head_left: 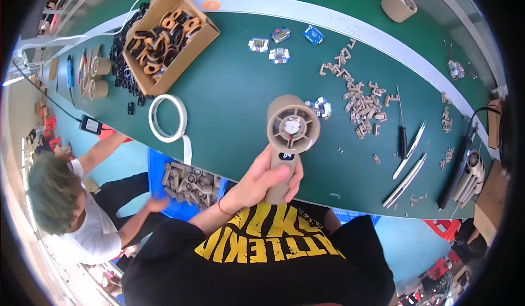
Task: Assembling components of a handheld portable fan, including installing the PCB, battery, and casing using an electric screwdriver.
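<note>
My left hand [261, 176] is closed around the handle of a beige handheld fan [281, 188], with the thumb on the front and fingertips coming round the right side. The fan's round head tilts up toward me, showing spokes and a white hub. A small display [286, 156] glows just below the head. Behind the fan head, partly covered, lies a small circuit board [324, 108] on the green table [229, 87]. My right hand does not show; only the dark right sleeve [358, 240] does.
Left: a cardboard box [188, 54] of black and orange rings, and a tape roll [152, 117]. Right: small beige parts [363, 106], a screwdriver [403, 142], tweezers [404, 180]. Circuit boards [280, 56] lie farther back. A co-worker [71, 207] sits left by a blue crate [158, 183].
</note>
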### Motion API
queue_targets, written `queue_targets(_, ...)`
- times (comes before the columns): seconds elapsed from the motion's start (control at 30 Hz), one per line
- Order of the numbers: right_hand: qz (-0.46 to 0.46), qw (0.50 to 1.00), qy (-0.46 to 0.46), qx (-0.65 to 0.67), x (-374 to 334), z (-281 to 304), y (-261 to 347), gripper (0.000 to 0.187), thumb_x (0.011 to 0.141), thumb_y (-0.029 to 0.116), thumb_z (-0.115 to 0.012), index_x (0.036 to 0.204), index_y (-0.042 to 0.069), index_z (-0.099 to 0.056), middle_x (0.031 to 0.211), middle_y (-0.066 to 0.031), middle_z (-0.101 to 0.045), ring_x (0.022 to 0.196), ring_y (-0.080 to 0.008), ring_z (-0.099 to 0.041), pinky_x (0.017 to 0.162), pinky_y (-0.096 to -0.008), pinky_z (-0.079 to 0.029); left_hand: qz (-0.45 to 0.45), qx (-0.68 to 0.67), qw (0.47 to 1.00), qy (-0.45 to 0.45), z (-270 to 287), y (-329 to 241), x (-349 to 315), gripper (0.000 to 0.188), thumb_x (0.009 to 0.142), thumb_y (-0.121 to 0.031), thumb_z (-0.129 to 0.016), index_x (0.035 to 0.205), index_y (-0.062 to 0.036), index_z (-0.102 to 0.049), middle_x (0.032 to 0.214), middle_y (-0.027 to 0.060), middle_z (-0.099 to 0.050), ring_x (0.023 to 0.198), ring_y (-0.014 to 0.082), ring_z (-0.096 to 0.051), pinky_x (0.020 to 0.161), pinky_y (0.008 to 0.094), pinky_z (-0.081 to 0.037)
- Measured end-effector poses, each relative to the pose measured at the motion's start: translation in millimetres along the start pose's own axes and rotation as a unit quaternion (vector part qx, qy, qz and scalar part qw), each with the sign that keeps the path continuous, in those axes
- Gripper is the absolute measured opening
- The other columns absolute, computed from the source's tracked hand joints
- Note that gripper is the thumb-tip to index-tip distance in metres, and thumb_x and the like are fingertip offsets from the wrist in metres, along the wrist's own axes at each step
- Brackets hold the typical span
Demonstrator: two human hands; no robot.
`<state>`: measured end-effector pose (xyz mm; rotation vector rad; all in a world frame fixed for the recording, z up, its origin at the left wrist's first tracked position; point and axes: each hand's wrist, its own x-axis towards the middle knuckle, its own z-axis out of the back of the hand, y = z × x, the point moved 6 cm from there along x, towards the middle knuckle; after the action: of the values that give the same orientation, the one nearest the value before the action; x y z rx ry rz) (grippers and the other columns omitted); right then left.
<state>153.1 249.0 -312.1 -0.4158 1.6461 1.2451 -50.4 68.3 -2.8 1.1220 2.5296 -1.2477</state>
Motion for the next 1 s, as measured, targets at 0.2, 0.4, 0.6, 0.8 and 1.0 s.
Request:
queue_targets(0.2, 0.051, 0.998, 0.036, 0.003, 21, 0, 48, 0.038, 0.102, 0.022, -0.047, 0.136, 0.007, -0.052, 0.13, -0.0067, -0.058, 0.111, -0.0173, -0.058, 0.09, -0.0343, -0.05, -0.085, 0.022, 0.99, 0.11, 1, -7, 2, 0.044, 0.102, -0.027, -0.044, 0.136, -0.0009, -0.035, 0.082, 0.0107, -0.053, 0.057, 0.0162, -0.057, 0.054, 0.0276, -0.047)
queue_targets(0.4, 0.119, 0.99, 0.075, -0.021, -27, 64, 70, 0.039, 0.101, 0.021, -0.048, 0.138, 0.008, -0.051, 0.132, -0.0071, -0.057, 0.112, -0.0175, -0.058, 0.092, -0.0346, -0.05, -0.16, 0.035, 0.97, 0.18, -14, 0, -16, 0.048, 0.098, -0.027, -0.05, 0.135, 0.0003, -0.035, 0.08, 0.0105, -0.055, 0.056, 0.0178, -0.059, 0.053, 0.0285, -0.048)
queue_targets(0.6, 0.251, 0.965, 0.043, -0.065, -42, 106, 117, 0.041, 0.101, 0.017, -0.047, 0.139, 0.004, -0.049, 0.129, -0.0123, -0.061, 0.113, -0.0217, -0.062, 0.095, -0.034, -0.05, -0.184, 0.032, 0.96, 0.207, -20, 6, -40, 0.044, 0.096, -0.019, -0.049, 0.133, 0.001, -0.037, 0.077, 0.0097, -0.054, 0.053, 0.0177, -0.058, 0.049, 0.027, -0.047)
queue_targets(0.8, 0.334, 0.93, 0.033, -0.15, -186, 52, 178, 0.035, 0.1, 0.012, -0.051, 0.132, -0.003, -0.052, 0.113, -0.0156, -0.067, 0.101, -0.021, -0.066, 0.092, -0.0323, -0.052, -0.173, 0.025, 0.97, 0.169, -32, 9, -52, 0.035, 0.098, -0.012, -0.044, 0.13, 0.0012, -0.039, 0.074, 0.0086, -0.053, 0.05, 0.0147, -0.055, 0.046, 0.0252, -0.046)
queue_targets(1.0, 0.46, 0.841, 0.199, -0.204, -261, -22, 222, 0.031, 0.097, 0.01, -0.054, 0.124, -0.005, -0.056, 0.098, -0.0166, -0.07, 0.093, -0.0218, -0.068, 0.087, -0.0309, -0.051, -0.135, 0.008, 0.977, 0.165, -26, 10, -47, 0.037, 0.098, -0.012, -0.046, 0.131, 0.0013, -0.038, 0.074, 0.0085, -0.053, 0.049, 0.0139, -0.054, 0.046, 0.0251, -0.046)
